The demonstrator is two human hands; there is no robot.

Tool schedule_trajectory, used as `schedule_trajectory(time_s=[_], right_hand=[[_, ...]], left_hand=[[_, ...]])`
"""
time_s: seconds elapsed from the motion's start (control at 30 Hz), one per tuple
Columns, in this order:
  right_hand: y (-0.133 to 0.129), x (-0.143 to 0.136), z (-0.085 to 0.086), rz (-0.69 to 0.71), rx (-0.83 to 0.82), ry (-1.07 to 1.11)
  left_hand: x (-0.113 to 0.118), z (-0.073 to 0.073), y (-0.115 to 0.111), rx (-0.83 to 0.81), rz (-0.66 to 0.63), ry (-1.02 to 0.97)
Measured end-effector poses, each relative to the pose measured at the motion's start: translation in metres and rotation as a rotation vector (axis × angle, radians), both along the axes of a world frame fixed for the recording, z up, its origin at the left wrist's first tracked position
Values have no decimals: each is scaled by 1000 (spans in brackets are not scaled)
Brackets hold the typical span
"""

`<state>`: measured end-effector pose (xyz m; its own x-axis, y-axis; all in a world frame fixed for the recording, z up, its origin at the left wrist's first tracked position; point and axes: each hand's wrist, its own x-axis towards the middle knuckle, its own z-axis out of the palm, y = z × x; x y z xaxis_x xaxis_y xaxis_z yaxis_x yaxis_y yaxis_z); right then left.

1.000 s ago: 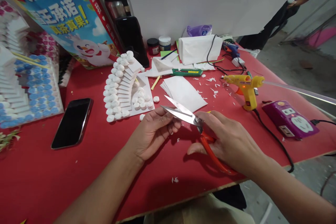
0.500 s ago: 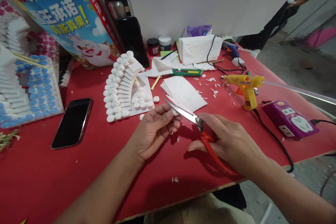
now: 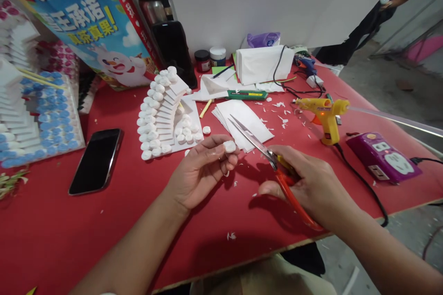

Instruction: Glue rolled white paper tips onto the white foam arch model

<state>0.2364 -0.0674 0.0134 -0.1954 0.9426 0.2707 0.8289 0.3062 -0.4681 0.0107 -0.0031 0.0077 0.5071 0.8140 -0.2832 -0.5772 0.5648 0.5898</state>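
A round, white, paper-like disc (image 3: 229,147) is pinched between fingertips of the left hand (image 3: 199,168) above the red tabletop (image 3: 138,235), while red-handled steel scissors (image 3: 292,199), gripped in the right hand (image 3: 311,184), have been drawn back, leaving it unobstructed

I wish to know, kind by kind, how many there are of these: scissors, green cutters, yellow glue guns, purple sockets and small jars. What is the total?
Scissors: 1
Green cutter: 1
Yellow glue gun: 1
Purple socket: 1
Small jars: 2
Total: 6
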Motion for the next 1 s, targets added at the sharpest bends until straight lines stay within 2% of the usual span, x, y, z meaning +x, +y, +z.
schedule_trajectory(time_s=[0.1, 0.37, 0.77, 1.0], right_hand=[[0, 5, 3, 5, -33, -27], [1, 2, -1, 79, -43, -149], [6, -4, -2, 109, 8, -239], [4, -4, -5, 106, 78, -244]], left_hand=[[-1, -1, 1, -22, 14, -4], [0, -4, 0, -53, -63, -25], [0, -2, -1, -122, -135, -25], [-2, -2, -1, -88, -114, 1]])
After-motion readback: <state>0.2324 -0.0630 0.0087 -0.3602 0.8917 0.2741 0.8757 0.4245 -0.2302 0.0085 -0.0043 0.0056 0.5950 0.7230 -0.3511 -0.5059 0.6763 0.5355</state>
